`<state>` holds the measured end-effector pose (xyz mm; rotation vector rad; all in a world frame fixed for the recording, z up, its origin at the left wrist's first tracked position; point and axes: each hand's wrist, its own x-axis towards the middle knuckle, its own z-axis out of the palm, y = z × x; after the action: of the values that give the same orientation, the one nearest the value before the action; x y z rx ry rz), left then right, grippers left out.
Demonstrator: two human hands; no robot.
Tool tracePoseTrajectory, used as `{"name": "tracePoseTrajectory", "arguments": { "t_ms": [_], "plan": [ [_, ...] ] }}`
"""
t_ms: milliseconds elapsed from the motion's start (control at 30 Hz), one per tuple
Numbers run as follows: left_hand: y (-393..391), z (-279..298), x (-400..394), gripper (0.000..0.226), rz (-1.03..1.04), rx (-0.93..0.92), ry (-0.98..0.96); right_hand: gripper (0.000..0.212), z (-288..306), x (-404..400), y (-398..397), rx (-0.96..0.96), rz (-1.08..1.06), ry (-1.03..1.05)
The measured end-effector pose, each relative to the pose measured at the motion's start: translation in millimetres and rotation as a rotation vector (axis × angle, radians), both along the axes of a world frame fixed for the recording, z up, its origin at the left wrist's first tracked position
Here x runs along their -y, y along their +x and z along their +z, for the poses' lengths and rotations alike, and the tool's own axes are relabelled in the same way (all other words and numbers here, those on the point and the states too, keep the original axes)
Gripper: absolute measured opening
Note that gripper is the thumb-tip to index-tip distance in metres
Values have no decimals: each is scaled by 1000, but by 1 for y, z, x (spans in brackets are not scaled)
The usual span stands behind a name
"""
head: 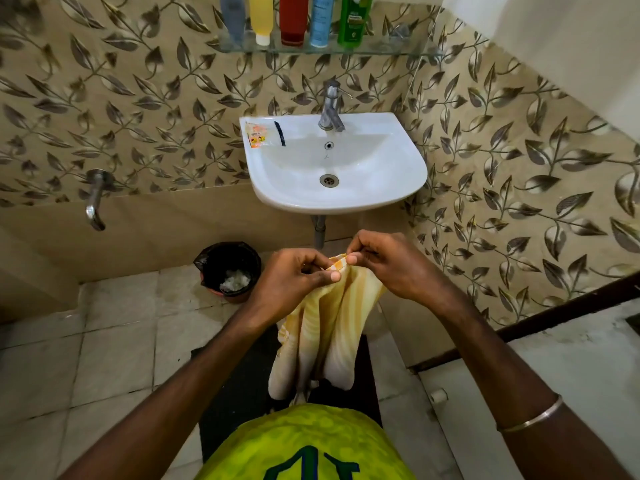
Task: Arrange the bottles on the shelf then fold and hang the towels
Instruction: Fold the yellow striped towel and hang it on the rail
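A yellow and white striped towel (329, 327) hangs in folds in front of my body, below the sink. My left hand (294, 275) and my right hand (388, 261) pinch its top edge close together, fingers closed on the cloth. Several bottles stand upright in a row on the glass shelf (398, 51) above the sink: a grey bottle (232, 15), a yellow bottle (261, 19), a red bottle (293, 19), a blue bottle (321, 20) and a green bottle (353, 19).
A white wall sink (398, 168) with a steel tap (330, 105) is straight ahead; a sachet (255, 135) lies on its left rim. A black lined bin (230, 271) stands on the tiled floor at the left. A wall tap (95, 199) sticks out lower left.
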<state>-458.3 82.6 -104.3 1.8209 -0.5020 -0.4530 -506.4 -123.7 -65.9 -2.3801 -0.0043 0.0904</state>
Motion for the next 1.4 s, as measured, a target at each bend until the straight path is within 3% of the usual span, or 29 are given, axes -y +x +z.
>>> {"name": "tracePoseTrajectory", "arguments": {
  "t_ms": [467,633,833,1033,1233,1400],
  "plan": [
    [-2,-22,-12,17,-50,-28,126,7,8,37,-3,56,-241,-47],
    [1,-19,-9,8,1,32,117,9,8,44,-6,40,-302,-64],
    [2,-2,5,6,78,80,6,12,7,24,-16,5,-118,61],
    [2,9,13,11,-63,149,3,48,0,-5,-22,-37,68,177],
    [-1,13,9,15,-129,121,1,13,-6,-1,-19,1,34,114],
    [-4,7,5,16,-37,81,34,5,-8,2,-15,37,-1,45]
  ]
}}
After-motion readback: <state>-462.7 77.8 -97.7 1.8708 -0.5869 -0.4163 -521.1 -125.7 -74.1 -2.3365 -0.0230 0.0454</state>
